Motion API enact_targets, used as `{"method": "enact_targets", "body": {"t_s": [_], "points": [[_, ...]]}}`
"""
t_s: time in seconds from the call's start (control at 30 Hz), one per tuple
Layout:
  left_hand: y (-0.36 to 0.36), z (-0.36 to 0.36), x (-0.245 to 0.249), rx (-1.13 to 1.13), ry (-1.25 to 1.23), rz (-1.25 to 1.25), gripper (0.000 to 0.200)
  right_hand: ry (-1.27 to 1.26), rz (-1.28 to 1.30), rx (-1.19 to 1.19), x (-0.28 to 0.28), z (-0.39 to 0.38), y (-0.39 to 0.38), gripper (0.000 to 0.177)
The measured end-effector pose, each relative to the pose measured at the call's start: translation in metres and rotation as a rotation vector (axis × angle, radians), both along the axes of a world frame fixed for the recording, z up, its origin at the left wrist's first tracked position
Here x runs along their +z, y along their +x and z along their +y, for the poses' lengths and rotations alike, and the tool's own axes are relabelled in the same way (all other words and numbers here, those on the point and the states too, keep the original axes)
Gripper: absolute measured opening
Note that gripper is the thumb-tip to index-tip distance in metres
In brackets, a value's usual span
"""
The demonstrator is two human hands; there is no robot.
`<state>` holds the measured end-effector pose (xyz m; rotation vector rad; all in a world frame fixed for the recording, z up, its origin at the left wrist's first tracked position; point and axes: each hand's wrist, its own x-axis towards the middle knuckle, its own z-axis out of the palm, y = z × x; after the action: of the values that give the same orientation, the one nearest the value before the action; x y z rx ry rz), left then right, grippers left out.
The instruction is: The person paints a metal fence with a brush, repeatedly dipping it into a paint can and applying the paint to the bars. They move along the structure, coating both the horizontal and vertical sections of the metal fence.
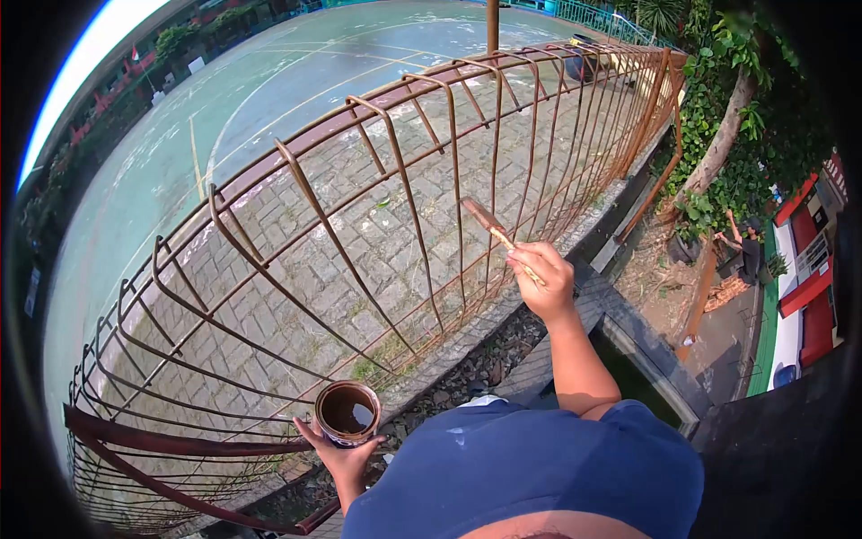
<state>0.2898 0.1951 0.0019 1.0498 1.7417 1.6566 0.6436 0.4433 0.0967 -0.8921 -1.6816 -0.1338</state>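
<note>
My right hand (546,280) is closed around the handle of a paintbrush (492,225). The brush's brown-stained bristles point up and left, right at a vertical bar of the rusty wire fence (395,157). Low on the left, my left hand (341,458) grips an open paint can (348,411) from beneath and the side, with thumb and fingers spread around it. Dark brown liquid shows inside the can, and brown smears mark its rim. The can is upright beside the lower fence bars.
Dark brown fence posts (180,443) run close by my left hand. Beyond the fence lie grey pavers (296,238) and a green sports court (269,108). A concrete-edged trough (651,355) is at my right. Farther right, a person (743,247) is near a tree (729,126).
</note>
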Motion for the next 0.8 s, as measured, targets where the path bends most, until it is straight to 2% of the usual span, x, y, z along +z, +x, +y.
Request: {"method": "enact_targets", "body": {"t_s": [0.07,0.23,0.3,0.47,0.5,0.63,0.73,0.77,0.8], "points": [[-0.003,0.011,-0.005,-0.090,0.086,0.029,0.169,0.031,0.030,-0.032,0.026,0.004,0.010,0.022],[0.019,0.042,0.014,-0.074,0.161,0.168,0.171,0.268,0.247,-0.123,0.075,0.031,0.020,0.021],[0.022,0.050,0.011,-0.090,0.119,0.289,0.172,0.293,0.290,-0.098,0.076,0.050,0.014,0.021],[0.056,0.060,0.012,-0.142,0.175,0.153,0.170,0.251,0.243,0.055,0.074,0.059,-0.001,0.023],[0.057,0.059,0.009,-0.139,0.187,0.191,0.170,0.232,0.264,0.025,0.070,0.063,0.001,0.020],[0.075,0.057,0.004,-0.094,0.191,0.212,0.170,-0.082,0.926,0.460,0.055,0.084,-0.009,0.014],[0.086,0.056,0.004,-0.060,0.162,0.263,0.170,-0.120,0.719,0.379,0.050,0.100,0.001,0.015],[0.091,0.057,0.004,-0.035,0.148,0.253,0.170,0.079,0.494,0.127,0.053,0.105,0.009,0.015],[0.097,0.058,0.005,-0.011,0.135,0.243,0.171,0.082,0.505,0.137,0.054,0.105,0.010,0.014]]}}
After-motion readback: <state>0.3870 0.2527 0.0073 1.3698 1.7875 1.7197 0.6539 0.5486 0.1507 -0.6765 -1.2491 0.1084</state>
